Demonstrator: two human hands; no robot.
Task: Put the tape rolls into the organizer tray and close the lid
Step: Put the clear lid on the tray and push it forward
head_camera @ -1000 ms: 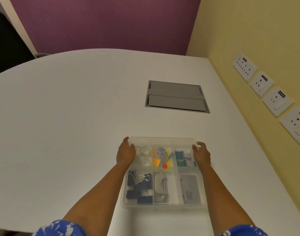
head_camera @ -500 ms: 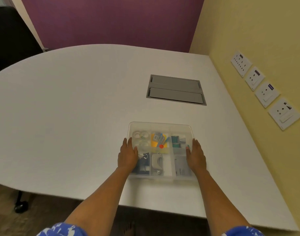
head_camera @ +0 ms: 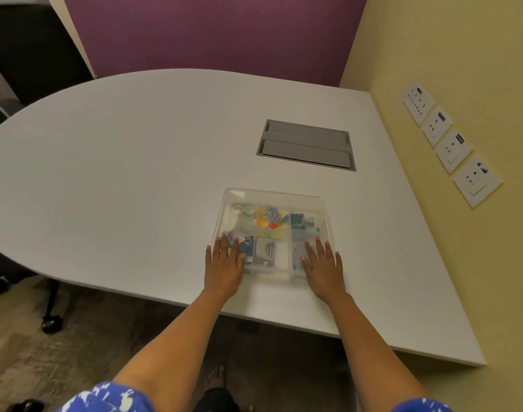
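Head view
Table [head_camera: 135, 173]: white, rounded at the far left, with a grey hatch [head_camera: 306, 145] set into it.
Tray [head_camera: 273, 194]: clear organizer tray near the table's front edge, with its clear lid lying on top.
Tape rolls [head_camera: 243, 209]: clear rolls in the far left compartment, seen through the lid.
Other contents: black clips [head_camera: 243, 245] in the near left compartment, yellow notes [head_camera: 264, 223] in the far middle, teal clips [head_camera: 298, 220] in the far right.
Left hand [head_camera: 224, 267]: flat, fingers spread, pressed on the lid's near left corner; grip unclosed, holding nothing.
Right hand [head_camera: 322, 267]: flat, fingers spread, on the lid's near right corner; grip unclosed, holding nothing.
Wall [head_camera: 462, 69]: yellow, on the right, carrying four white sockets [head_camera: 451, 144].
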